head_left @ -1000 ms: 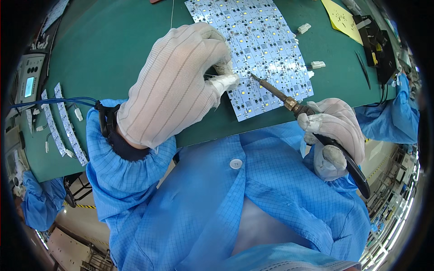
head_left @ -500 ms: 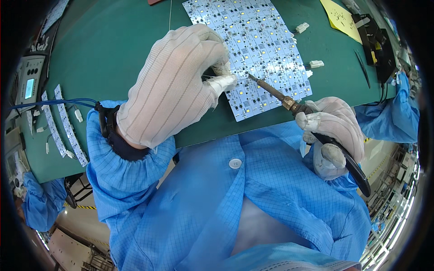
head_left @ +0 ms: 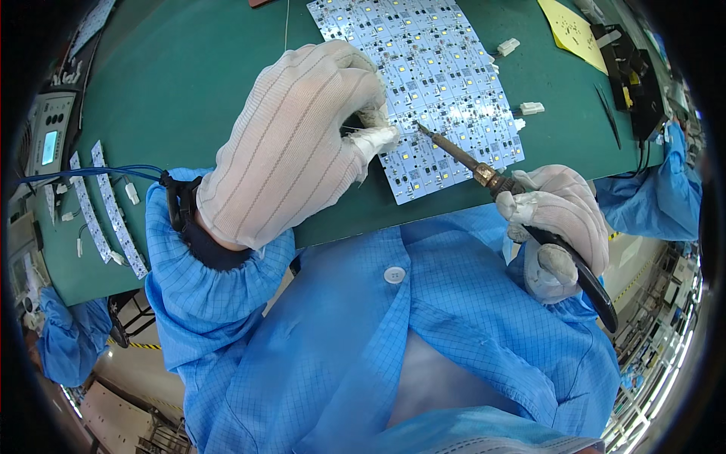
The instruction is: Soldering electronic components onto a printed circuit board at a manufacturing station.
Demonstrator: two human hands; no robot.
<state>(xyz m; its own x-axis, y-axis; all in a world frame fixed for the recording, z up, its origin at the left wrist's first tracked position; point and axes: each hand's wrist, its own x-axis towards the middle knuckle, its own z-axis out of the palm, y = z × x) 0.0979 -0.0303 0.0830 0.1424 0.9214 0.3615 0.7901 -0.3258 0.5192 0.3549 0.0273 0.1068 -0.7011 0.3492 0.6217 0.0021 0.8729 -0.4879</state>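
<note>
A white LED circuit board panel [head_left: 431,83], dotted with small components, lies on the green mat [head_left: 181,98]. Over its left edge is my left hand [head_left: 295,140] in a striped white glove, thumb and fingers pinched on a thin solder wire [head_left: 286,26]. That wire runs up from behind the hand, and a short bit of it shows between the fingers. My right hand [head_left: 563,223], also gloved, is wrapped round the black handle of a soldering iron [head_left: 469,159]. The iron's tip is at the middle of the panel, just right of my left fingertips; contact cannot be made out.
White connectors [head_left: 532,108] stick out along the panel's right side. Tweezers [head_left: 607,115], a yellow sheet [head_left: 572,34] and a black holder [head_left: 639,87] lie at right. Two narrow board strips [head_left: 119,210] and a grey station with a display [head_left: 51,140] sit at left. Blue cables [head_left: 98,172] reach my left wrist.
</note>
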